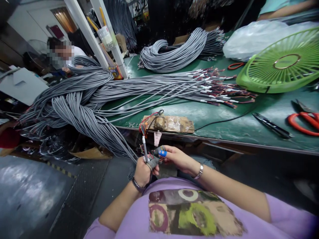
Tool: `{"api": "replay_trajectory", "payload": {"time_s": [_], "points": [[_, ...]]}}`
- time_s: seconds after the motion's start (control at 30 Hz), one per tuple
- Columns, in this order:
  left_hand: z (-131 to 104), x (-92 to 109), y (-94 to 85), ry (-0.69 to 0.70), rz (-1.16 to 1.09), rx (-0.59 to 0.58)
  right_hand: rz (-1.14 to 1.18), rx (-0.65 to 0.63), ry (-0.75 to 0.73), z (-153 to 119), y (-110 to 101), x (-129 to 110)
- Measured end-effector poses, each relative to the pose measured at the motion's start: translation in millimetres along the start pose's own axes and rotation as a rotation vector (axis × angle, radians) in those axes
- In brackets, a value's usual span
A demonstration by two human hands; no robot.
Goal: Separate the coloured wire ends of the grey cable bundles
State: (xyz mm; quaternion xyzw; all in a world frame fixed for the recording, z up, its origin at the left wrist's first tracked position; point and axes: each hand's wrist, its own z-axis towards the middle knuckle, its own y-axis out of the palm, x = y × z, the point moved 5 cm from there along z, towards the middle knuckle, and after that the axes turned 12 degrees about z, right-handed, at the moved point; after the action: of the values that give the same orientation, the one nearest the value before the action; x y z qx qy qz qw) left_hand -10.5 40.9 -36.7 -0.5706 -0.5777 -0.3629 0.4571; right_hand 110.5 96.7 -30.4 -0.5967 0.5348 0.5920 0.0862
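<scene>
My left hand [144,172] is closed round a grey cable [145,149] whose white-collared end points up and fans out into thin coloured wires. Close beside it, my right hand [171,156] has its thumb and fingers pinched together at more thin wires; blue tape wraps one finger and grey covers sit on the fingertips. Exactly which strands the right fingers grip is hidden. Just beyond both hands, at the bench edge, lies a wooden block [174,123] with a brown lump on it. Orange and red wires [144,127] gather at its left end.
Bundled grey cables [82,113] drape over the bench's left end, their stripped ends [211,86] spread across the green bench [224,127]. Black tweezers [271,125], red-handled scissors [305,119] and a green fan [281,63] are to the right. Another person [66,53] is at the far left.
</scene>
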Motion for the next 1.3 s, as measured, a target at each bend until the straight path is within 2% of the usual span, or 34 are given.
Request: {"api": "replay_trajectory", "payload": {"time_s": [0.13, 0.3, 0.5, 0.83, 1.0, 1.13, 1.2, 1.3], "points": [[0.5, -1.3, 2.2, 0.005, 0.025, -0.032, -0.059, -0.055, -0.012, 0.0, 7.4, -4.2], [-0.9, -2.0, 3.2, -0.004, 0.052, -0.043, -0.145, -0.024, -0.028, 3.5, 8.0, -3.3], [-1.7, -2.2, 1.3, 0.011, 0.050, 0.015, -0.164, 0.065, -0.082, 1.6, 2.5, 0.1], [-1.7, -0.4, -0.2, 0.052, 0.006, 0.063, 0.089, 0.149, -0.026, 5.6, 0.2, 12.0], [-4.7, -3.1, 7.7, 0.004, 0.097, -0.064, -0.024, 0.111, -0.040, 6.8, 6.8, 6.6], [-5.1, -2.8, 5.9, 0.022, 0.107, -0.067, -0.015, 0.230, -0.111, 6.8, -3.0, 1.8], [-4.2, -3.6, 2.6, 0.033, 0.082, -0.043, 0.053, 0.192, -0.057, 5.5, -3.9, 5.7], [-2.4, -6.8, -0.7, 0.029, 0.051, -0.015, 0.088, 0.043, 0.028, 1.5, 2.5, 9.4]]}}
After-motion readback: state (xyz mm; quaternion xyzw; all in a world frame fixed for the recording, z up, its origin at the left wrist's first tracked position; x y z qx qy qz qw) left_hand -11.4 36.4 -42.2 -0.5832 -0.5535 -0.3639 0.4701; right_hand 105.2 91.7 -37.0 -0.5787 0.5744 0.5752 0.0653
